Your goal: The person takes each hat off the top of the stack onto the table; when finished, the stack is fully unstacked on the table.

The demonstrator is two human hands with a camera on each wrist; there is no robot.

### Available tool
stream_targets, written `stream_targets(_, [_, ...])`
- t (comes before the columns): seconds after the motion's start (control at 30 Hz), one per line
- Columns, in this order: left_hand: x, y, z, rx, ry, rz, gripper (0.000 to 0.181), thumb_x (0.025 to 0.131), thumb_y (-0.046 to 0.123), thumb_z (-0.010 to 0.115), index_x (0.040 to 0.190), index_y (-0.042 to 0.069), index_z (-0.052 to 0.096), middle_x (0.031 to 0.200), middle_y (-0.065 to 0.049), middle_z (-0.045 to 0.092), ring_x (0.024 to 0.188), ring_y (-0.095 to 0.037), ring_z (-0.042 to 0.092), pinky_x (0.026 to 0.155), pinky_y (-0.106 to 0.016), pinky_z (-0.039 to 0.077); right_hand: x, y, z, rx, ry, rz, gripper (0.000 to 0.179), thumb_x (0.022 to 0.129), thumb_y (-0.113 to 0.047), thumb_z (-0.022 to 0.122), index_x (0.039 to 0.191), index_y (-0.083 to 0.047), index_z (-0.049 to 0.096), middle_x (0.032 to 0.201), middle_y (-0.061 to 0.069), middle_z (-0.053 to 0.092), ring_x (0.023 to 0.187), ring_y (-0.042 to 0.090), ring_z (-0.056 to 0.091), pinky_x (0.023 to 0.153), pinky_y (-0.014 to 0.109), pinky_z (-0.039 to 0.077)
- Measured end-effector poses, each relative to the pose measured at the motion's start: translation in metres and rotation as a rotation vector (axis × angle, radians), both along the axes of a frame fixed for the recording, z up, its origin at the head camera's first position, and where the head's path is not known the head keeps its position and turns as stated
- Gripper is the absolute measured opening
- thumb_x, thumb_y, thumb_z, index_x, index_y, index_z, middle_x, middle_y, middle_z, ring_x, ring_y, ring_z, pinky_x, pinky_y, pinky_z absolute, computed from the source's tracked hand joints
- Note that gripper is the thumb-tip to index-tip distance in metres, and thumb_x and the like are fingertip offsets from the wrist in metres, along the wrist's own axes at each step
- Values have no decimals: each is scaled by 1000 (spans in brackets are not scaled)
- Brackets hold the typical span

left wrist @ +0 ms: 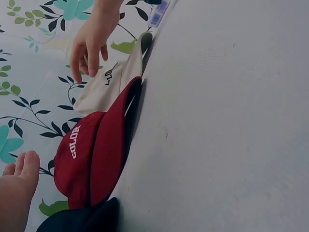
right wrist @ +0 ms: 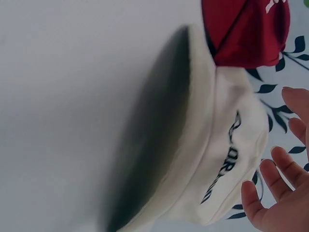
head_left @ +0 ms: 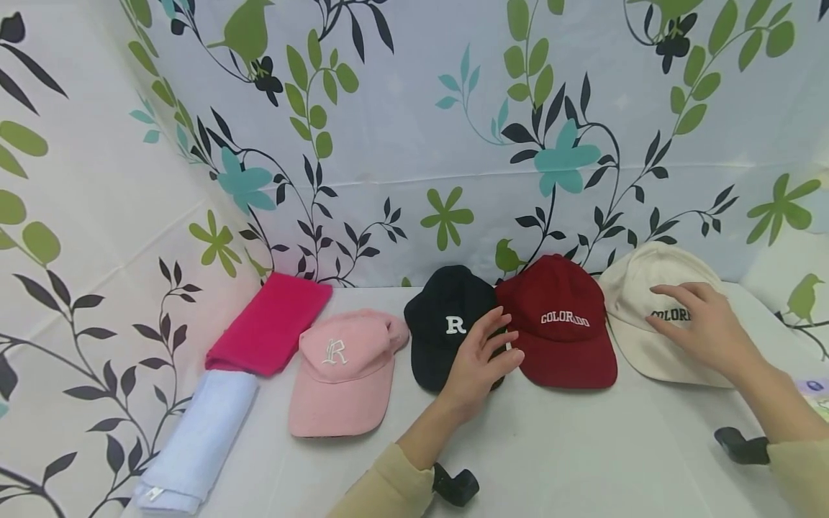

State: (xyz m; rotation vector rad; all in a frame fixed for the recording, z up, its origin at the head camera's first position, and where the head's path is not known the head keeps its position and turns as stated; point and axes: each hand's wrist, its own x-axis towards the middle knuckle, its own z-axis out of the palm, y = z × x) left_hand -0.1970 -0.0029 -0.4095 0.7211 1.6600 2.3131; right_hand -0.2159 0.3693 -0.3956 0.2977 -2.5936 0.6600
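Observation:
Four baseball caps would exceed my count, so several caps stand in a row. My left hand (head_left: 476,363) hovers in front of the black cap (head_left: 447,324) with the letter R, fingers loosely spread and holding nothing. Just right of its fingertips sits the dark red cap (head_left: 560,316) lettered COLORADO. My right hand (head_left: 706,327) is over the cream cap (head_left: 637,338), partly covering its lettering. In the right wrist view, the right hand's fingers (right wrist: 277,181) are spread apart beside the cream cap's crown, with a gap visible. A pink cap (head_left: 343,388) lies farther left.
A folded bright pink cloth (head_left: 272,324) and a folded light blue cloth (head_left: 201,439) lie at the left of the white table (head_left: 557,460). A leaf-patterned curtain (head_left: 414,144) hangs behind the caps. Part of a purple-and-white packet (head_left: 812,386) shows at the right edge.

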Motion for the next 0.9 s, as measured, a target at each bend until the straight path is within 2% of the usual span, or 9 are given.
stream_targets(0.2, [0, -12, -1, 24, 0, 32, 71, 96, 5, 64, 156, 1, 27, 153, -13, 40, 137, -34, 43, 106, -37, 45, -1, -24, 12, -31, -46, 18, 52, 90, -14, 76, 136, -1, 55, 132, 32, 42, 121, 56, 36, 90, 73, 34])
stream_targets(0.57, [-1, -38, -7, 23, 10, 95, 72, 95, 7, 67, 156, 4, 29, 152, -14, 40, 138, -34, 42, 106, -36, 44, -9, -70, 17, -107, -51, 96, 53, 93, -20, 74, 139, -1, 54, 133, 27, 48, 122, 49, 42, 92, 73, 39])
stream_targets(0.9, [1, -55, -10, 28, 31, 122, 74, 95, 4, 66, 156, -2, 23, 154, -26, 32, 140, -42, 35, 106, -34, 44, -23, -115, 15, -147, 29, 191, 51, 90, -14, 76, 137, -5, 56, 124, 20, 54, 112, 39, 51, 90, 60, 46])
